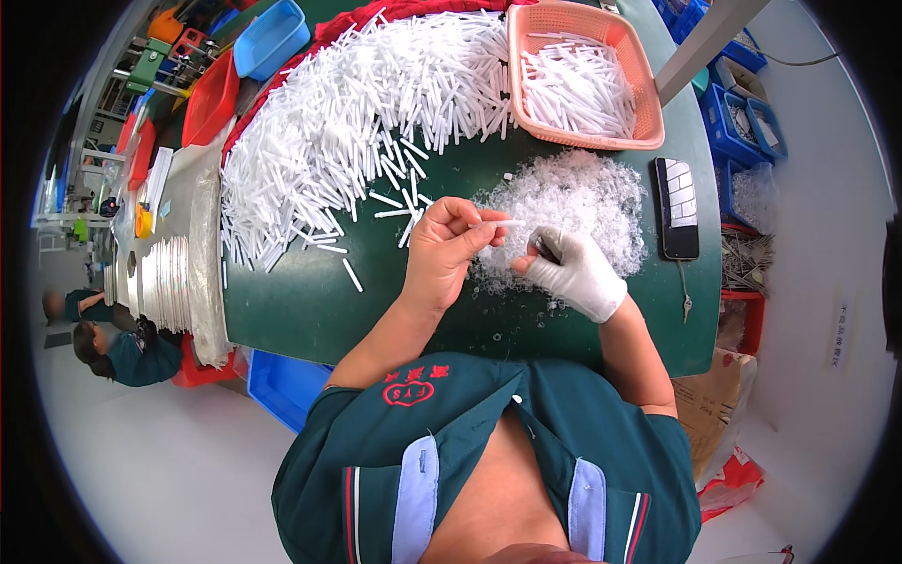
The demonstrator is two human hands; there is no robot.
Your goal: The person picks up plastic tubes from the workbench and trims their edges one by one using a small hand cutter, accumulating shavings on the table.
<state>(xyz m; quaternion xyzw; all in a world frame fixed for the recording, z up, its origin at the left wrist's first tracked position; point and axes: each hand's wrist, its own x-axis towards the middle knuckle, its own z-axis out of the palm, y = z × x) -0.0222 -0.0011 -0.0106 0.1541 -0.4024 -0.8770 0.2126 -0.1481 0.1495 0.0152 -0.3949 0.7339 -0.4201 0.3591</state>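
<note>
My left hand [443,249] is bare and pinches a short, thin white plastic tube [508,223] between thumb and fingers. One end of the tube points right, toward my other hand. My right hand [578,273] wears a white glove with some fingertips uncovered. Its fingers are curled in close to the thumb, near the tube's end but apart from it. Something dark shows between them, too small to make out. Under and behind both hands lies a heap of clear, curly plastic trimmings [592,193]. A large pile of similar white tubes [376,89] spreads over the table's far left.
A pink basket [644,108] of white tubes stands at the back of the green table [376,324]. A phone [677,209] with a key [687,308] lies at the right. Blue bins [738,127] stand beyond that edge. A post [709,47] rises behind the basket. People [141,357] sit far left.
</note>
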